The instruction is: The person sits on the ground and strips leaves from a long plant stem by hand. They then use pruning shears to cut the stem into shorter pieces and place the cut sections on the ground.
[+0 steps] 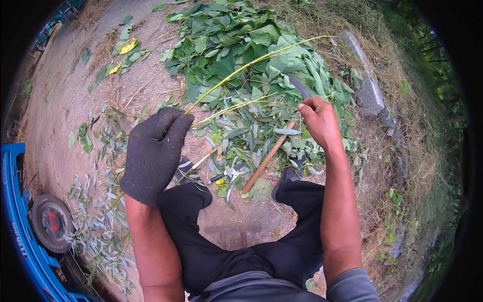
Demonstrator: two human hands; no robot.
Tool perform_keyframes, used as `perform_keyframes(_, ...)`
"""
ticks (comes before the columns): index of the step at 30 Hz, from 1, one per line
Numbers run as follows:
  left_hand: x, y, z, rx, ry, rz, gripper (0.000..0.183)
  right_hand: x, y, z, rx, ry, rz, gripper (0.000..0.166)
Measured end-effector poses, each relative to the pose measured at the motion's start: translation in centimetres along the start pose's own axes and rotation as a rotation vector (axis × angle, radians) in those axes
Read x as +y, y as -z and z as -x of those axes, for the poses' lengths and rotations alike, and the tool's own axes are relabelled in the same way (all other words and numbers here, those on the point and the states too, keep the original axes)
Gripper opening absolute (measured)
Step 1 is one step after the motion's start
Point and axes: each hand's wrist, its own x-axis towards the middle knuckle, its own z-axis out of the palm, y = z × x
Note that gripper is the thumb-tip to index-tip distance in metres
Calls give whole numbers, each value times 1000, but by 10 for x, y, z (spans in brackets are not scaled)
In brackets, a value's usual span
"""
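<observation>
My left hand [156,151], in a dark knit work glove, pinches the lower end of a thin yellow-green branch [241,70], stripped bare, which slants up to the right over the leaf pile. My bare right hand [319,119] is closed around a dark curved blade or strip [299,86]; whether it grips a handle is hidden by the fingers. Below that hand, a brown wooden handle [264,166] lies slanted, its upper end among leaves. Pruning shears [228,175] rest between my feet. Narrow willow-like leaves [241,136] and more thin stems lie between the hands.
A heap of broad green leaves [226,45] lies ahead. Leafy cut branches [102,222] spread at the left, near a blue vehicle or cart [22,234] with a wheel [52,223]. Stone blocks [369,94] and dry grass edge the right side.
</observation>
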Motion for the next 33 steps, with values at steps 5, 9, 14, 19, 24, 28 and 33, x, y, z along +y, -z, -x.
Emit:
perform_keyframes(5, -1, 13, 6, 3, 84, 8, 17, -7, -18, 4, -101, 72, 106, 26)
perform_keyframes(9, -8, 25, 9, 17, 77, -18, 16, -7, -63, 6, -257, 123, 172, 27)
perform_keyframes(14, -17, 35, 9, 27, 56, -23, 16, 13, -133, 17, -479, 18, 195, 28)
perform_keyframes(19, -23, 46, 10, 22, 84, -84, 15, 72, -212, 54, -609, -91, 214, 30)
perform_keyframes(24, -30, 53, 12, 9, 173, -144, 13, 141, -272, 109, -831, -148, 344, 30)
perform_keyframes(28, -25, 52, 6, 1, 268, -193, 11, 180, -315, 141, -1042, -49, 477, 35)
perform_keyframes(33, -29, 51, 3, 17, 319, -263, 11, 172, -330, 151, -1027, -186, 265, 49)
